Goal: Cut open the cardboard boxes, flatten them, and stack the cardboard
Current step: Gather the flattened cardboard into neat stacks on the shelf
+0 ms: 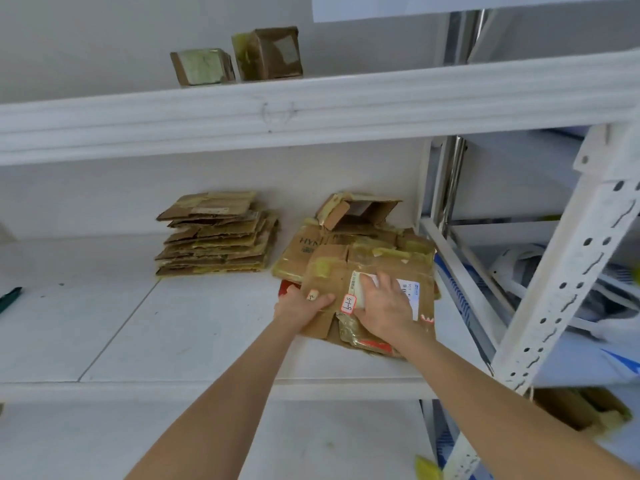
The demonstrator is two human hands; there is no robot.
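Head view: flattened box [363, 266] lies atop the right-hand pile [301, 247] on the middle shelf [138, 323]. Left hand [301, 306] grips its near-left edge, thumb on top (fingers hidden beneath). Right hand [384, 308] lies flat on its label, fingers straight. Second pile [214, 237] sits apart, leftward.

The left hand [300, 308] and right hand [384, 308] are showing bare, and the left forearm [225, 393] and right forearm [485, 386] are running bare to the view's lower edge.
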